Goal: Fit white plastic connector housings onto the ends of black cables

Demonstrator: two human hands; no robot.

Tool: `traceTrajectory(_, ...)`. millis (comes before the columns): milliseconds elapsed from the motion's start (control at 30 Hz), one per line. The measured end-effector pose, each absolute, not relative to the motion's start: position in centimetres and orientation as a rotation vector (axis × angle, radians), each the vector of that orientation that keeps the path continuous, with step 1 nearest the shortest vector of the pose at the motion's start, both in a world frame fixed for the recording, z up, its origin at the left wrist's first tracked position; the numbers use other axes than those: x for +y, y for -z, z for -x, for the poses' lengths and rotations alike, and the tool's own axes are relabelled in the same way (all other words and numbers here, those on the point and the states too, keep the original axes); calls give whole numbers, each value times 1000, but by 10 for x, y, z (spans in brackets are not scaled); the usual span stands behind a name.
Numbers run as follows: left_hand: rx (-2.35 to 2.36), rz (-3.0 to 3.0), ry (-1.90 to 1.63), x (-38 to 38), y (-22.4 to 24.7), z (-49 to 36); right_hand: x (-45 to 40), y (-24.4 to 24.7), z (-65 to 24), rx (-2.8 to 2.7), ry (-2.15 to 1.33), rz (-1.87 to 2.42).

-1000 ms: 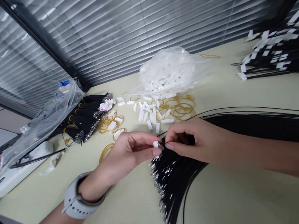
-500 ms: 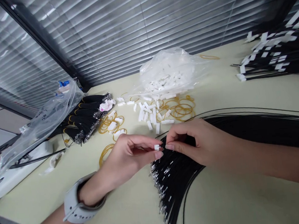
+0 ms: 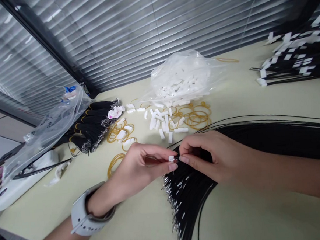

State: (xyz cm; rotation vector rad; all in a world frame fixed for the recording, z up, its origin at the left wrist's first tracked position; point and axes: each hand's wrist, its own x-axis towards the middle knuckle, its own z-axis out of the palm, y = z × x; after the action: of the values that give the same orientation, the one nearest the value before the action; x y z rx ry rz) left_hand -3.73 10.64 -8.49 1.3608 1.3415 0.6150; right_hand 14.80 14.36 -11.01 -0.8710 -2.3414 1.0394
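Observation:
Between thumb and fingertips, my left hand (image 3: 144,163) pinches a small white connector housing (image 3: 171,158). Close by on its right, my right hand (image 3: 211,153) is closed in a pinch on a thin black wire whose metal terminal (image 3: 176,159) faces the housing. Whether the terminal sits inside the housing is too small to tell. Beneath both hands lies a large bundle of black wires (image 3: 193,195), its silvery crimped ends fanned out at the left. More loose white housings (image 3: 163,123) are scattered just beyond my fingers.
A clear plastic bag (image 3: 181,74) of white housings stands near the blinds. Yellow rubber bands (image 3: 195,115) lie around the loose housings. Tied black wire bundles (image 3: 93,121) and a plastic bag (image 3: 52,124) are at the left; wires with white connectors (image 3: 296,57) are stacked at the far right.
The view has shifted slightly. My hands stay close together, the housing has turned a little, and the terminal now shows in the gap beside it.

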Motion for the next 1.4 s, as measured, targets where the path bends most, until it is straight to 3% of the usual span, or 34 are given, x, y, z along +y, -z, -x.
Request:
traceTrajectory(533,1312,-1135,-563,111,80,40,145,111,-153,-2260,-1182,748)
traceTrajectory(1000,1290,-1191,-534,108,80,41,139,117,-153,-2273,-958,767)
traceTrajectory(1400,1247,-1261,-553,104,79,38,135,124,-151,-2273,-467,533)
